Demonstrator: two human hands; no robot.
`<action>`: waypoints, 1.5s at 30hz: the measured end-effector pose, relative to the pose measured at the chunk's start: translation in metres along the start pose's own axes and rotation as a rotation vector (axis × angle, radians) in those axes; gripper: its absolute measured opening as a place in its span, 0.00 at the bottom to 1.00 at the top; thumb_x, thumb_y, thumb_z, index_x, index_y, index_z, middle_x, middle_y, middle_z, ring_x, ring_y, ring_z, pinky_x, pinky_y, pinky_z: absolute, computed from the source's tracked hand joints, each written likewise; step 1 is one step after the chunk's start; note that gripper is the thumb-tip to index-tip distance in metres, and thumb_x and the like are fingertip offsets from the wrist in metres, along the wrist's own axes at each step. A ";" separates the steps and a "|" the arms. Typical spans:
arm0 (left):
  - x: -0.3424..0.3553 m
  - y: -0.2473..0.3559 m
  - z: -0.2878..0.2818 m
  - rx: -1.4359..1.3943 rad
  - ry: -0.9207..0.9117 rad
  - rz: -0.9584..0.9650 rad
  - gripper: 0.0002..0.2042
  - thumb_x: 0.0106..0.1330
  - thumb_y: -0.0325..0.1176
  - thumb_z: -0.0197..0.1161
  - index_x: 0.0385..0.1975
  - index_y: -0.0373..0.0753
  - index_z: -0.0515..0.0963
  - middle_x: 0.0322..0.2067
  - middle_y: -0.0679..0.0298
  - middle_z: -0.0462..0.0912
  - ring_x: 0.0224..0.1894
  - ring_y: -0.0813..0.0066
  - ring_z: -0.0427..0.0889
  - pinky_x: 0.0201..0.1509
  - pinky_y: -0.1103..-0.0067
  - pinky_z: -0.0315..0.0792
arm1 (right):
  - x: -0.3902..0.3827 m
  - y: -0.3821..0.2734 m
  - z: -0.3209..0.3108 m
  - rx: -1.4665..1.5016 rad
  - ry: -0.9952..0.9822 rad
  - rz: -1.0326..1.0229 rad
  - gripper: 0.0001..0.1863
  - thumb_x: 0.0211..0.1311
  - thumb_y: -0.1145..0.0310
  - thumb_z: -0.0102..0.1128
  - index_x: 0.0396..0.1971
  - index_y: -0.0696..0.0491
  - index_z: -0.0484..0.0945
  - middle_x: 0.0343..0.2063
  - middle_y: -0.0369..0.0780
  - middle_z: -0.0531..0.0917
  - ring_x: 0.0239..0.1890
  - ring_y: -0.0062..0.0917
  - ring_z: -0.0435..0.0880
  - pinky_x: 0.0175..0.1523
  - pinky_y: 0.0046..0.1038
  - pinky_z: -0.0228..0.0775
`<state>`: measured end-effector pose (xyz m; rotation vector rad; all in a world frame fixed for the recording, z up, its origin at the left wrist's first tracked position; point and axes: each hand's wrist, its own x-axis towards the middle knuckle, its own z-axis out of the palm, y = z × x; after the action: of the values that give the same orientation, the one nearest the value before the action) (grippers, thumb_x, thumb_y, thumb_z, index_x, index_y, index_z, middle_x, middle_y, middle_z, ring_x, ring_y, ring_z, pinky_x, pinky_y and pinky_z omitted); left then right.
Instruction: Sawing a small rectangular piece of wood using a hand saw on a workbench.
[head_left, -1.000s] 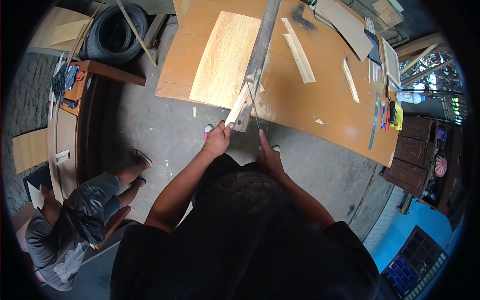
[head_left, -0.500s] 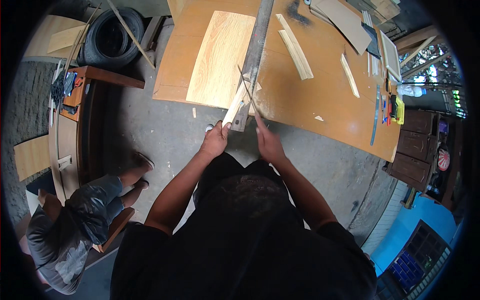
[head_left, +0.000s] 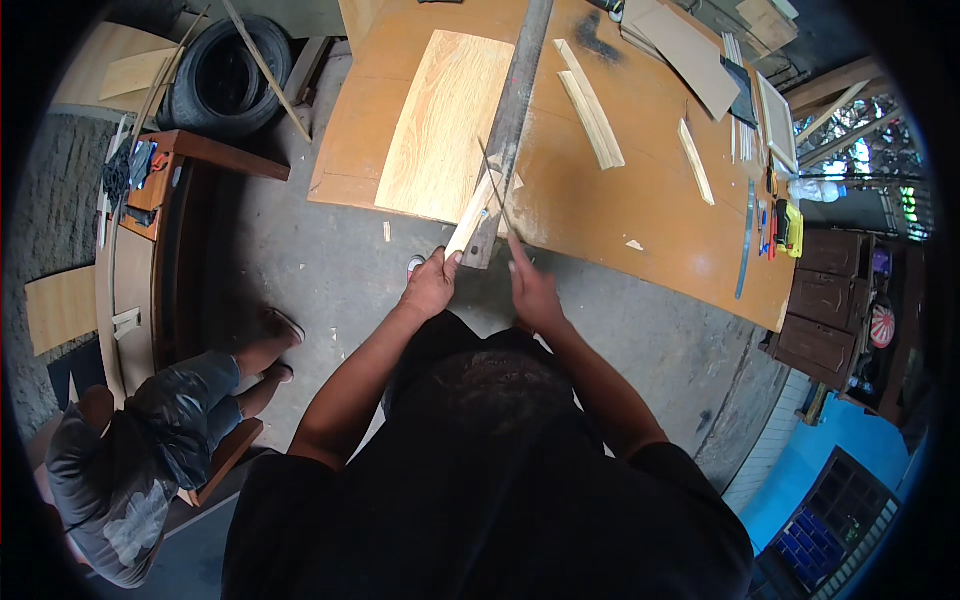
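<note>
My left hand is closed on the near end of a pale wooden strip. The strip slants away from me, its far part resting on a long grey beam that juts past the table edge. In my right hand is the handle of a saw, its thin dark blade seen nearly edge-on. That blade crosses the strip over the beam. Most of the handle is hidden by my fingers. Left of the beam, a wide wood-grain board lies on the brown table.
Cut strips and a narrow offcut lie right of the beam. A yellow tool and a metal ruler are near the right edge. Another person sits at lower left, by a wooden cabinet. A tyre stands behind.
The view has shifted slightly. My left hand still holds the strip, and my right hand with the saw stays close to the same place, its blade still across the strip.
</note>
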<state>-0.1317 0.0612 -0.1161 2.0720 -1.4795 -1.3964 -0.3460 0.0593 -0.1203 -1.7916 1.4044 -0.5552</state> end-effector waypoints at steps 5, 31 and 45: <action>0.000 0.005 0.002 0.012 0.007 -0.003 0.21 0.76 0.50 0.44 0.46 0.35 0.71 0.38 0.38 0.80 0.45 0.35 0.78 0.51 0.53 0.71 | 0.046 0.000 0.013 -0.043 0.112 -0.068 0.28 0.72 0.67 0.45 0.71 0.44 0.57 0.40 0.58 0.81 0.41 0.54 0.82 0.48 0.46 0.73; 0.006 -0.001 0.008 0.009 0.046 0.016 0.22 0.76 0.50 0.45 0.44 0.33 0.72 0.33 0.39 0.81 0.41 0.38 0.80 0.46 0.56 0.73 | 0.025 -0.004 0.003 0.034 -0.050 0.070 0.29 0.70 0.72 0.45 0.71 0.46 0.58 0.39 0.59 0.80 0.44 0.56 0.80 0.47 0.47 0.72; 0.008 -0.004 0.010 0.019 0.069 0.059 0.22 0.76 0.50 0.44 0.47 0.34 0.72 0.40 0.37 0.81 0.47 0.35 0.77 0.53 0.54 0.71 | 0.030 0.003 0.006 -0.007 -0.035 0.041 0.29 0.72 0.67 0.44 0.72 0.44 0.55 0.49 0.57 0.79 0.49 0.55 0.78 0.52 0.46 0.73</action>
<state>-0.1369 0.0596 -0.1286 2.0481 -1.5188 -1.2808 -0.3347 0.0326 -0.1300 -1.7662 1.4176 -0.4954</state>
